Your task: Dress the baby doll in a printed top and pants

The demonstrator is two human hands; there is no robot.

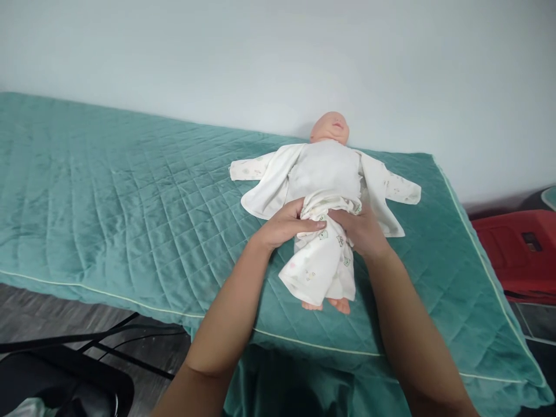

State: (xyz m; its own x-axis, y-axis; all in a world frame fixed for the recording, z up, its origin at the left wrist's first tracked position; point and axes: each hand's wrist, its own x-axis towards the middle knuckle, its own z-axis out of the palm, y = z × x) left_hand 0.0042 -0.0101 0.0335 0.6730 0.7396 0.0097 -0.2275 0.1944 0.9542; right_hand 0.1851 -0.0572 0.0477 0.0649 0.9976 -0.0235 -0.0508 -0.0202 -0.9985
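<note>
A baby doll (330, 128) lies on its back, head toward the wall and bare feet toward me. Its white printed jacket (278, 174) is spread open, sleeves out to both sides, over a white torso. White baby pants (324, 255) with small prints cover the legs, bunched near the waist. My left hand (289, 223) grips the bunched waist from the left, thumb across the front. On the other side, my right hand (358, 229) holds the same cloth, with its thumb on the fabric and its other fingers mostly hidden.
A green quilted cover (130, 202) lies over the table, which stands against a pale wall (217, 63). To the right of it is a red case (516, 249). A black chair or stand (87, 370) is at the lower left.
</note>
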